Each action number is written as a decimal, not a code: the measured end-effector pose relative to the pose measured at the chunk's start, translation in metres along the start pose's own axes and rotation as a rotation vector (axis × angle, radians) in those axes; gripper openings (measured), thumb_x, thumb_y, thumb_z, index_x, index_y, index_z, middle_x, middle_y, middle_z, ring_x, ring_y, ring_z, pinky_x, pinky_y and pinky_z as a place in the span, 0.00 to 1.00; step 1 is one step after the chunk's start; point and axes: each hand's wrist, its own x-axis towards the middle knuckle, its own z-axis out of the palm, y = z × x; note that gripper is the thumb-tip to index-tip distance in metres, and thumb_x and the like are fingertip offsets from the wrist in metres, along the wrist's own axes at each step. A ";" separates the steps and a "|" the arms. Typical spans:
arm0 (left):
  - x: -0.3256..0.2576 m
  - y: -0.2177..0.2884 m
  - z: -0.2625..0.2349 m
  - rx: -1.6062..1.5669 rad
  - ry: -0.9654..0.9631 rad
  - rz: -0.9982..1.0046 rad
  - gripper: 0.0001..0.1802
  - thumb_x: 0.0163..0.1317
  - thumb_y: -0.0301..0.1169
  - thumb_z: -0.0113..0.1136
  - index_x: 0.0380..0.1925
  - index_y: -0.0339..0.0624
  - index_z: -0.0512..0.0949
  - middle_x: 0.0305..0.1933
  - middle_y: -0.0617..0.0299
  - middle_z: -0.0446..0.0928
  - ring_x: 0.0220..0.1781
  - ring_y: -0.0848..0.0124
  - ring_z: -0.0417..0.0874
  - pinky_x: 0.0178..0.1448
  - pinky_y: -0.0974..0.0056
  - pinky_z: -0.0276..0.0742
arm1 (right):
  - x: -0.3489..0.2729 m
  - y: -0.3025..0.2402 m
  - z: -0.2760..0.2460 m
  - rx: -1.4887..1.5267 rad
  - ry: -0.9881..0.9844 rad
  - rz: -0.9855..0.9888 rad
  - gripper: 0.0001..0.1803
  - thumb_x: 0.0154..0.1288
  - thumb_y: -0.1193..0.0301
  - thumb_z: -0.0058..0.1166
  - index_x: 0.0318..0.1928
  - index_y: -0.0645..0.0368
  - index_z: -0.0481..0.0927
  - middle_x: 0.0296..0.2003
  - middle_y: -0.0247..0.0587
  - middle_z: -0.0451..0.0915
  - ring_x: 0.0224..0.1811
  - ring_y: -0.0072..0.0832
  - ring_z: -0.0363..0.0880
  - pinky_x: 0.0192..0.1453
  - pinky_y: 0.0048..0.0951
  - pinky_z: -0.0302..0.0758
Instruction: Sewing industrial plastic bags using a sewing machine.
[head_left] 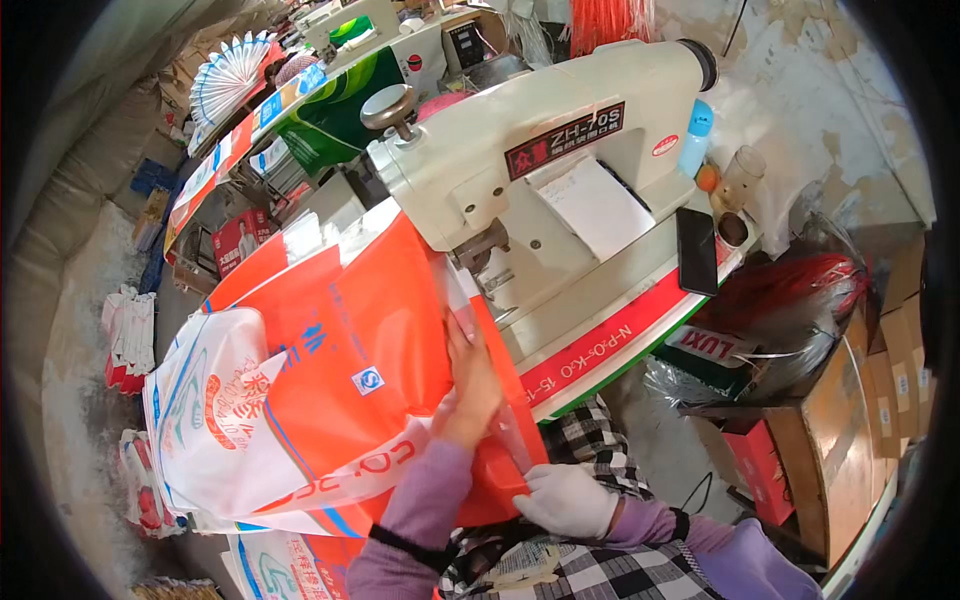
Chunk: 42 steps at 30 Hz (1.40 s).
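Observation:
An orange and white woven sack [400, 330] lies spread before me, its right edge running up to the needle area of a large cream sewing machine [440, 170]. My left hand [472, 385], bare, rests on the sack near that edge, with its fingers stretched toward the presser foot [490, 265]. Lower down, my right hand [570, 500] wears a white glove. Its fingers are closed on the sack's near right corner. More printed sacks [215, 400] lie at the left, partly under the orange one.
On the machine bed lie a white notepad [595, 205] and a black phone [697, 250]. Behind them stand a blue bottle [695, 140] and a glass jar [742, 175]. At the right are a cardboard box [840, 440] and bundled red strands [800, 285]. Folded sacks [130, 335] lie far left.

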 end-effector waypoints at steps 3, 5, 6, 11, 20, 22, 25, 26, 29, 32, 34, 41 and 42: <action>-0.067 0.050 -0.046 -0.006 -0.336 0.140 0.33 0.62 0.25 0.53 0.69 0.45 0.61 0.74 0.35 0.51 0.76 0.37 0.49 0.74 0.40 0.51 | -0.036 0.038 0.026 0.214 0.084 0.222 0.13 0.67 0.67 0.47 0.29 0.62 0.77 0.27 0.45 0.78 0.36 0.42 0.78 0.37 0.41 0.77; -0.106 0.074 -0.104 0.043 -0.524 0.290 0.32 0.61 0.27 0.55 0.67 0.40 0.62 0.73 0.36 0.53 0.76 0.39 0.51 0.73 0.41 0.53 | -0.039 0.050 0.018 0.482 0.087 0.280 0.17 0.69 0.64 0.46 0.29 0.65 0.77 0.29 0.51 0.79 0.37 0.45 0.80 0.40 0.40 0.77; -0.117 0.074 -0.134 0.128 -0.603 0.382 0.32 0.61 0.28 0.56 0.67 0.38 0.62 0.73 0.37 0.54 0.76 0.40 0.52 0.73 0.42 0.53 | -0.030 0.057 0.016 0.487 0.103 0.283 0.17 0.69 0.64 0.46 0.29 0.65 0.77 0.29 0.51 0.79 0.37 0.45 0.80 0.40 0.40 0.77; -0.123 -0.020 -0.257 0.705 0.001 0.075 0.50 0.47 0.40 0.73 0.69 0.43 0.60 0.63 0.44 0.68 0.68 0.41 0.63 0.70 0.38 0.51 | 0.024 0.085 0.000 0.408 0.247 0.550 0.20 0.64 0.59 0.57 0.26 0.66 0.76 0.22 0.52 0.76 0.29 0.47 0.79 0.36 0.41 0.75; -0.139 -0.231 -0.330 0.835 -0.235 0.037 0.43 0.42 0.15 0.52 0.66 0.52 0.69 0.39 0.53 0.81 0.36 0.54 0.84 0.34 0.52 0.78 | 0.101 0.052 0.074 0.058 0.392 -0.012 0.12 0.68 0.60 0.50 0.42 0.46 0.85 0.24 0.44 0.80 0.27 0.42 0.81 0.35 0.40 0.79; -0.123 -0.253 -0.330 0.939 -0.277 -0.098 0.44 0.43 0.15 0.52 0.66 0.55 0.69 0.38 0.51 0.81 0.37 0.53 0.84 0.35 0.52 0.78 | 0.155 0.046 0.025 -0.207 0.087 0.086 0.13 0.69 0.60 0.48 0.47 0.45 0.82 0.16 0.40 0.75 0.20 0.44 0.77 0.25 0.44 0.74; -0.167 -0.292 -0.405 0.933 -0.272 -0.371 0.46 0.46 0.15 0.52 0.69 0.58 0.64 0.39 0.50 0.80 0.40 0.51 0.83 0.42 0.52 0.78 | 0.161 -0.023 0.001 0.273 -0.057 -0.138 0.19 0.69 0.58 0.49 0.52 0.57 0.78 0.32 0.50 0.80 0.37 0.46 0.81 0.41 0.43 0.77; -0.181 -0.289 -0.423 1.008 -0.393 -0.514 0.47 0.46 0.16 0.53 0.70 0.59 0.62 0.45 0.49 0.80 0.44 0.51 0.83 0.45 0.52 0.79 | 0.148 -0.037 0.018 0.475 -0.125 -0.243 0.22 0.69 0.58 0.49 0.55 0.60 0.77 0.39 0.53 0.80 0.44 0.46 0.81 0.48 0.43 0.77; -0.253 -0.283 -0.501 1.039 -0.522 -0.671 0.52 0.44 0.18 0.61 0.73 0.57 0.55 0.69 0.45 0.62 0.68 0.44 0.65 0.66 0.49 0.71 | 0.173 0.005 0.020 0.398 -0.053 -0.018 0.35 0.60 0.52 0.59 0.61 0.62 0.69 0.50 0.55 0.78 0.51 0.47 0.78 0.56 0.41 0.74; -0.169 -0.224 -0.435 0.502 -0.257 -0.219 0.45 0.50 0.16 0.58 0.71 0.44 0.58 0.72 0.49 0.60 0.75 0.47 0.57 0.76 0.51 0.54 | 0.228 0.050 0.037 -0.018 0.702 0.281 0.34 0.58 0.54 0.63 0.60 0.59 0.70 0.44 0.52 0.81 0.44 0.45 0.81 0.49 0.42 0.78; -0.092 -0.179 -0.379 0.209 -0.363 -0.095 0.35 0.59 0.21 0.50 0.70 0.44 0.62 0.73 0.47 0.59 0.76 0.51 0.55 0.78 0.55 0.49 | 0.257 0.083 0.088 0.118 0.557 0.086 0.28 0.61 0.56 0.61 0.57 0.57 0.74 0.37 0.52 0.83 0.40 0.41 0.83 0.45 0.40 0.78; -0.023 -0.238 -0.283 0.085 -0.224 -0.519 0.34 0.72 0.57 0.34 0.74 0.58 0.54 0.79 0.54 0.44 0.80 0.50 0.43 0.78 0.40 0.38 | 0.201 0.026 0.090 -0.031 0.125 -0.034 0.14 0.65 0.69 0.55 0.50 0.56 0.81 0.27 0.49 0.81 0.29 0.46 0.78 0.38 0.41 0.76; -0.014 -0.240 -0.273 0.425 -0.360 -0.610 0.36 0.71 0.61 0.32 0.75 0.64 0.51 0.81 0.56 0.39 0.81 0.49 0.38 0.77 0.35 0.35 | 0.188 0.038 0.082 -0.058 0.117 -0.026 0.14 0.65 0.69 0.55 0.50 0.56 0.81 0.27 0.49 0.81 0.29 0.46 0.78 0.38 0.41 0.76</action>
